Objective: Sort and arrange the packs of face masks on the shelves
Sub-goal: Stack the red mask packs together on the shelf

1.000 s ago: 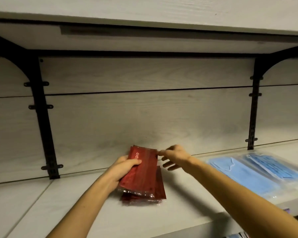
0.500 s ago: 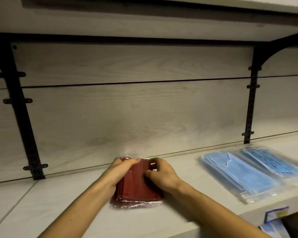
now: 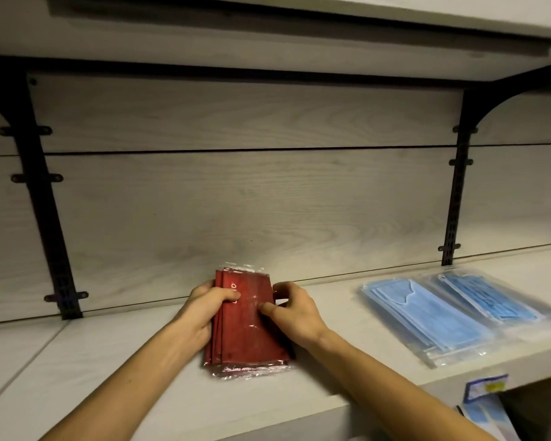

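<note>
A: Where are the red packs now?

B: The stack of red mask packs [image 3: 247, 326] lies flat on the shelf [image 3: 93, 361], near the middle, its far end close to the back panel [image 3: 236, 202]. The left hand [image 3: 201, 313] grips the left edge, thumb over the top pack and fingers curled along the side. The right hand [image 3: 295, 313] holds the right edge, thumb pressing the top film and fingers bent round the far corner.

A: So what's the step?

B: Squaring the pile, I'd judge. The lower packs peek out on the left and at the near end (the clear film there is crumpled), so the edges aren't flush yet.

A: How to do it well?

B: Press in evenly from both sides, then tap the near end toward the back panel. The film looks slippery, so a light downward hold on the top pack should stop it skating off the others. Squeezing hard would probably just buckle the soft masks.

A: Anything nearby in the way?

B: Not much. The blue mask packs [image 3: 427, 316] lie well apart to the right, angled, with a second overlapping pile [image 3: 487, 297] beyond them. A black bracket [image 3: 455, 198] stands behind those, another bracket [image 3: 45, 198] far left. A price tag [image 3: 485, 386] hangs on the shelf's front edge, lower right. The upper shelf [image 3: 268, 36] overhangs everything, so lifting high seems unwise.
</note>
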Available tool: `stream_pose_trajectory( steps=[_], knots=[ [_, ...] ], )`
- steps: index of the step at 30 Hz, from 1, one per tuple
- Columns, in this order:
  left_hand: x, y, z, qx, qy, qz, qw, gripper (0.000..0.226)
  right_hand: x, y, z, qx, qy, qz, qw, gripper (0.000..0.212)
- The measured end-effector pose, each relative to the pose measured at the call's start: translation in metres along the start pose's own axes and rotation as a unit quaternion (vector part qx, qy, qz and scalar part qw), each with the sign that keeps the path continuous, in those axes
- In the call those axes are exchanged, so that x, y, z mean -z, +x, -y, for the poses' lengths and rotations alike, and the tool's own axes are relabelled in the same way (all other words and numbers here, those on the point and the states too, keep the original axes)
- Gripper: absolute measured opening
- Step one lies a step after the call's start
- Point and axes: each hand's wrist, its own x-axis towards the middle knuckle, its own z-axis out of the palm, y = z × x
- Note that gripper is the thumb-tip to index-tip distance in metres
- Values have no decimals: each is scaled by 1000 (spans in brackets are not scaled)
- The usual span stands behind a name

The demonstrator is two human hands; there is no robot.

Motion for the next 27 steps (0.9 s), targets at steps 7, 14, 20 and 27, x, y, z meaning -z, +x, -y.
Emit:
stream_pose_trajectory(
  steps=[7, 14, 20, 27],
  knots=[
    [4, -11, -16, -111, -131, -32, 985, 28, 3, -11, 5, -13, 119, 105, 987, 56],
    [-1, -16, -15, -60, -135, -29, 989, 45, 1, -20, 6, 113, 74, 97, 986, 38],
    [6, -7, -11, -42, -153, -40, 987, 57, -1, -28, 11, 123, 49, 123, 984, 54],
    [6, -6, -12, -51, -228, -36, 972, 80, -5, -27, 13, 70, 118, 159, 978, 47]
  ],
)
